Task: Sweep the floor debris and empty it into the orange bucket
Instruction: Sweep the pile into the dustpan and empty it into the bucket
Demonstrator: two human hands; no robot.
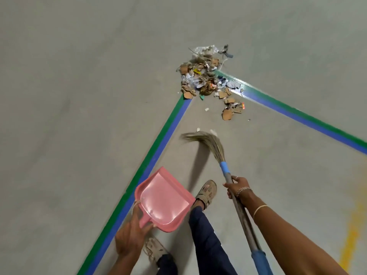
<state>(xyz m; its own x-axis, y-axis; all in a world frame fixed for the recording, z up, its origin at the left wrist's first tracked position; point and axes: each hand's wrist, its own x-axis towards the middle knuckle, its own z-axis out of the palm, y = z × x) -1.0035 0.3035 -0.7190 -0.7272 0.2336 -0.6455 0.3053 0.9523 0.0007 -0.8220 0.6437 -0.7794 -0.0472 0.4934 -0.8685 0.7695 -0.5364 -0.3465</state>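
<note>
Hands: two, left hand [131, 235] and right hand [237, 188].
Brooms: one grass broom [208, 143].
Dustpans: one pink dustpan [162, 199].
Heaps: one debris pile [206, 78].
Stray scraps [207, 109] short of the heap: four small white bits, perhaps — blur makes the tally unsure.
Floor tape lines [157, 155]: two, each green beside blue.
Sandalled feet: two — forward foot [206, 192], rear foot [155, 249].
Wrist bands on the right arm: two, chain bracelet [243, 190] and thin bangle [260, 210].
Rings: one ring [237, 177].
Yellow floor marks: one yellow smear [351, 235].
</note>
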